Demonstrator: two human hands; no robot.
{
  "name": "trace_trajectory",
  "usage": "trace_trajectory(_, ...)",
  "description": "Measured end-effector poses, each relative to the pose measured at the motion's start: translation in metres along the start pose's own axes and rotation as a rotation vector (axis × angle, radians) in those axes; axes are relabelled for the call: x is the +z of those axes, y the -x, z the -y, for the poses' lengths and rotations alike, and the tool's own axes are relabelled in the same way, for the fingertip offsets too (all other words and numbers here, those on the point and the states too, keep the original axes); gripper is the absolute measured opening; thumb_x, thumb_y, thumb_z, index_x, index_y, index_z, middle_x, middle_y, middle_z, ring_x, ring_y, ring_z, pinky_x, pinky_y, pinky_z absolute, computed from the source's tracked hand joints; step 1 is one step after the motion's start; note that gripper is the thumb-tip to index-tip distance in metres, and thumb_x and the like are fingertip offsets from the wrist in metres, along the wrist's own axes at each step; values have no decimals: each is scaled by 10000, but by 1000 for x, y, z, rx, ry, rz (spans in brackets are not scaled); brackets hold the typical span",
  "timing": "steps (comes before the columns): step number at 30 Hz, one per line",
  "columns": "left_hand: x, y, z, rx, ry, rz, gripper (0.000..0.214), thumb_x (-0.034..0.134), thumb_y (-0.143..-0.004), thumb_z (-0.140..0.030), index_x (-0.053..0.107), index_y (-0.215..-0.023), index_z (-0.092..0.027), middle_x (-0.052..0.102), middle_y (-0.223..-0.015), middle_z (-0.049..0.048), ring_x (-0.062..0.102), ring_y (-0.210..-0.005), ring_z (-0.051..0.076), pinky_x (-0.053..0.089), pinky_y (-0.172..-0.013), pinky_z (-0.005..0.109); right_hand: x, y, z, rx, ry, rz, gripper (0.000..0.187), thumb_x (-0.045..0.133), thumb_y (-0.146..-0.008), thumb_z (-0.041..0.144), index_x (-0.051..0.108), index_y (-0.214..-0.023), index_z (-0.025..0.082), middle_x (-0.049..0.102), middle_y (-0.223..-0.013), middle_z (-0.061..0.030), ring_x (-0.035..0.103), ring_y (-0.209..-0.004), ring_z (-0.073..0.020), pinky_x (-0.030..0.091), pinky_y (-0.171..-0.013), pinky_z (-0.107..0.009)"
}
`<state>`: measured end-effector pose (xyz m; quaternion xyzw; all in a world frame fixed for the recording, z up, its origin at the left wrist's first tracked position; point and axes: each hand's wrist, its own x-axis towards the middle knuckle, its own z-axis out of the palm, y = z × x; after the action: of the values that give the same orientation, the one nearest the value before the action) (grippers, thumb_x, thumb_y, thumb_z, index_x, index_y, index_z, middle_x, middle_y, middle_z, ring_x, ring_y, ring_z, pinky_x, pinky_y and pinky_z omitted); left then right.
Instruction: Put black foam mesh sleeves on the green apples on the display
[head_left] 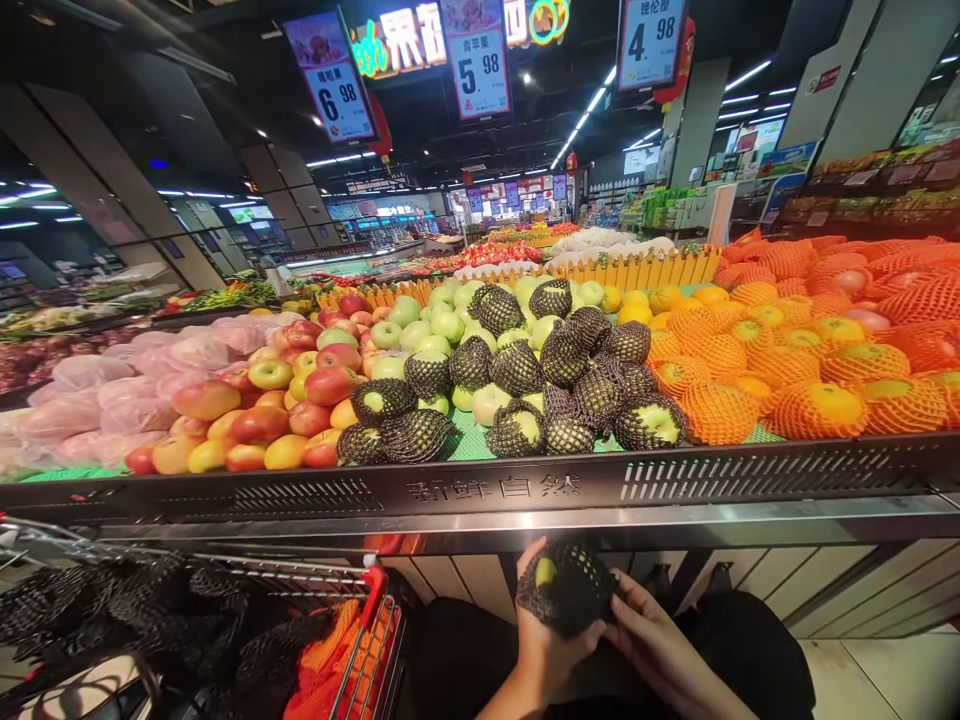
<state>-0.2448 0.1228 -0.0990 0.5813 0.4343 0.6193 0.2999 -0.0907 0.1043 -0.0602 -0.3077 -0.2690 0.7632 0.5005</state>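
Low in the middle, in front of the display's edge, my left hand (546, 648) is wrapped round a green apple (545, 572) in a black foam net (576, 590). A small patch of green skin shows through an opening in the net. My right hand (639, 622) pinches the net at its right side, with thumb and fingers closed on it. Beyond both hands, several more green apples in black nets (517, 368) lie at the front of the display, among bare green apples (409, 335).
A metal-edged display stand (495, 490) runs across in front of me. Red-yellow apples (259, 425) and pink-wrapped fruit (135, 400) lie left, orange-netted oranges (832, 405) right. A shopping cart (375, 600) at lower left holds black nets (172, 620) and orange-red nets (330, 655).
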Motion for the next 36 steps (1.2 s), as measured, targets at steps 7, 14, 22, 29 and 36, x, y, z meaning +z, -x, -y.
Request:
trace_trajectory(7,6,-7,-13,-244,270,-35,1176,866,-402,-667,375,-1358,-191,573,-1256,152,583,-1172,342,447,-1050,497,4,0,2,-66,105,-60,299,815,-716,411,699,-947,260,718,-1021,-46,643,-966,-225,493,-895,-386)
trace_trajectory(14,4,-6,-26,-413,472,131,854,873,-527,-552,512,-1215,-197,686,-1106,98,658,-1043,303,491,-999,514,3,1,4,-12,60,-42,374,793,-709,472,674,-1010,285,717,-1128,-60,619,-1086,-259,458,-962,-422)
trace_trajectory(22,1,0,-39,-248,285,45,932,863,-585,-300,357,-1361,-206,594,-1261,123,608,-1149,279,464,-1063,476,-3,-10,-12,89,87,-25,354,801,-694,448,677,-957,247,753,-966,-45,663,-988,-247,468,-916,-394)
trace_trajectory(29,-2,-8,-39,-75,110,-37,824,837,-592,-213,387,-1283,-208,568,-1256,124,600,-1154,284,484,-1032,453,-15,-8,-4,-240,402,-255,198,727,-804,369,661,-961,266,681,-963,-9,606,-882,-194,458,-799,-308)
trace_trajectory(36,4,0,-33,-16,260,58,821,855,-634,-309,357,-1284,-239,526,-1315,144,571,-1215,284,474,-1040,466,1,7,20,-468,586,-175,290,617,-882,426,647,-1149,318,609,-1273,-64,514,-1211,-286,434,-967,-403)
